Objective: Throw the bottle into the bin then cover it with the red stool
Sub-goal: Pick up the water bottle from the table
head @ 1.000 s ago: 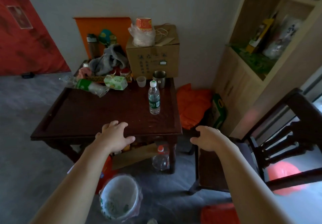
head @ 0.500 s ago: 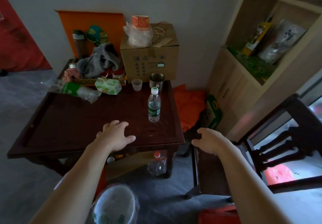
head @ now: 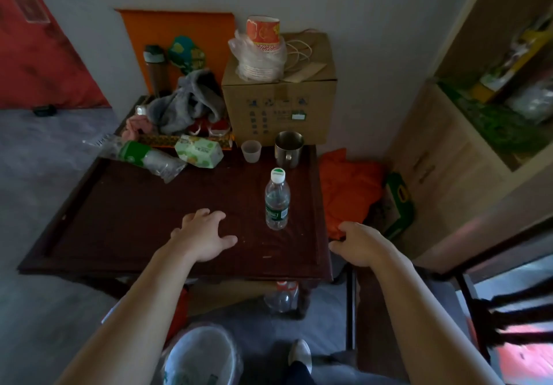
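Note:
A clear plastic water bottle [head: 277, 199] with a white cap and green label stands upright on the right half of the dark wooden table [head: 119, 220]. My left hand [head: 206, 236] hovers over the table just left of the bottle, fingers spread, holding nothing. My right hand [head: 360, 242] hangs past the table's right edge, fingers loosely curled, empty. On the floor below, a bin [head: 203, 354] lined with a white bag sits near my left forearm. A red shape [head: 179, 313], partly hidden under the table beside the bin, may be the stool; I cannot tell.
The table's back holds a cardboard box [head: 279, 106], a metal mug [head: 288, 148], a small plastic cup [head: 251, 151], a tissue pack [head: 199, 151] and cloths. Another bottle [head: 284, 295] lies under the table. A dark wooden chair [head: 419, 310] stands right. My foot [head: 300, 354] is beside the bin.
The view has shifted closer to the table. Both hands have stayed spread and empty, now a little nearer the bottle. My foot has come into view.

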A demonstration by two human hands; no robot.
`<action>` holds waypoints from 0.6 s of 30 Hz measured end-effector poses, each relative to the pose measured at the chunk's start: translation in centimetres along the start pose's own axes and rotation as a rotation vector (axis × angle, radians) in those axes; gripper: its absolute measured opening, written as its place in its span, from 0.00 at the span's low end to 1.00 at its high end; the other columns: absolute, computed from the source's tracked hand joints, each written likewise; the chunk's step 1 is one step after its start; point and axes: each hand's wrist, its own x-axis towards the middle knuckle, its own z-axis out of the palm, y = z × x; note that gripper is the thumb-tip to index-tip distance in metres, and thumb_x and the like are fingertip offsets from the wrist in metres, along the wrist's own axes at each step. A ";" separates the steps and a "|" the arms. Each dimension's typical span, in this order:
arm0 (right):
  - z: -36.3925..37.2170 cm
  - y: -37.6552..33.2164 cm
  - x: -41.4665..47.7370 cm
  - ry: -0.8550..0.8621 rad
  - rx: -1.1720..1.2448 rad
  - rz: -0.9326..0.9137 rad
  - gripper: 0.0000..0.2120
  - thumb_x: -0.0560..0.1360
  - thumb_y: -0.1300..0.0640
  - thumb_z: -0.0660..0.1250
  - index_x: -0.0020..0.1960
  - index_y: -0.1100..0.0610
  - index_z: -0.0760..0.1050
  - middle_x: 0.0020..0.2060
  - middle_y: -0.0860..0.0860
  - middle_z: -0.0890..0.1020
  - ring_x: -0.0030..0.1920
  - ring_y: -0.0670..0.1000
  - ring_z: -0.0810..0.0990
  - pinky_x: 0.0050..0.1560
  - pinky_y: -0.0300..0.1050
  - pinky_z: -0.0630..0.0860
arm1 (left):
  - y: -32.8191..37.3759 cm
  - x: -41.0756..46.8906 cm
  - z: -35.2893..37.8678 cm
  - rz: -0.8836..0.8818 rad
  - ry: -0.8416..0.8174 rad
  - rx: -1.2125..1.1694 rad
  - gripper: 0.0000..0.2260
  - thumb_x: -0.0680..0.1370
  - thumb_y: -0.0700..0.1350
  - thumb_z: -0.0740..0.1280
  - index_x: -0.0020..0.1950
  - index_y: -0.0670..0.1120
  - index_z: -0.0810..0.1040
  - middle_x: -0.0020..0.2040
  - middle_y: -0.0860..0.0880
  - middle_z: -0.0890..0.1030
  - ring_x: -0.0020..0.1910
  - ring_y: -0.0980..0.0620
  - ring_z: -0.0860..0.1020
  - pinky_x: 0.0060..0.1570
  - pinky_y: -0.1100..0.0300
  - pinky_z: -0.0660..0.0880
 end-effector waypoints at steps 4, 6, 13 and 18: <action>-2.1 -0.1 3.1 -0.009 -0.015 -0.028 0.27 0.77 0.44 0.63 0.73 0.52 0.64 0.72 0.56 0.69 0.71 0.60 0.67 0.71 0.60 0.65 | 2.1 2.2 -1.3 -0.021 0.019 -0.013 0.31 0.76 0.60 0.63 0.76 0.52 0.58 0.78 0.46 0.53 0.76 0.40 0.53 0.72 0.40 0.59; -3.0 0.0 4.5 -0.008 -0.035 -0.048 0.27 0.78 0.45 0.62 0.73 0.52 0.64 0.71 0.55 0.70 0.71 0.60 0.67 0.70 0.60 0.65 | 3.1 3.4 -1.7 -0.024 0.031 -0.023 0.31 0.75 0.60 0.63 0.75 0.53 0.58 0.78 0.46 0.54 0.76 0.40 0.53 0.72 0.40 0.59; -3.7 0.3 9.2 -0.043 -0.079 -0.102 0.25 0.78 0.45 0.63 0.71 0.52 0.66 0.69 0.55 0.72 0.69 0.59 0.70 0.69 0.59 0.67 | 4.8 6.3 -1.6 -0.069 0.035 -0.068 0.33 0.75 0.60 0.65 0.76 0.53 0.57 0.78 0.47 0.54 0.77 0.41 0.53 0.72 0.40 0.59; -2.2 -0.7 11.7 -0.089 -0.048 -0.159 0.24 0.76 0.45 0.64 0.69 0.51 0.68 0.67 0.54 0.74 0.67 0.58 0.72 0.67 0.59 0.69 | 5.0 7.8 -1.1 -0.067 0.027 -0.157 0.36 0.74 0.57 0.67 0.77 0.53 0.53 0.78 0.47 0.55 0.77 0.42 0.53 0.72 0.44 0.61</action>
